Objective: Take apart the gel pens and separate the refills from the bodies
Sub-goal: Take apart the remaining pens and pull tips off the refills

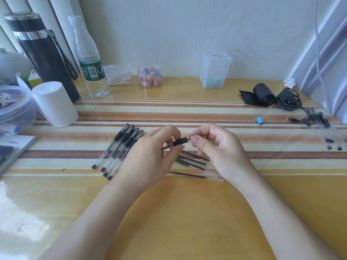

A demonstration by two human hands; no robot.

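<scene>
Both forearms reach in over the table (187,212), and the left hand (150,156) grips the barrel of a pen (179,142) while the right hand (216,147) pinches its tip end. Refills (193,162) lie just under the hands; four pens (120,149) sit left of the left hand; more pens (321,124) far right.

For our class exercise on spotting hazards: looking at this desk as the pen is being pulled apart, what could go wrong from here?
1. The loose refills lie right under the right hand; a wrist could knock them so they roll towards the desk's near edge.
2. The left hand works close to the row of pens, so it might scatter them into the refills and mix the piles.
3. The pen is held in mid-air; its small tip piece may drop and get lost.
</scene>
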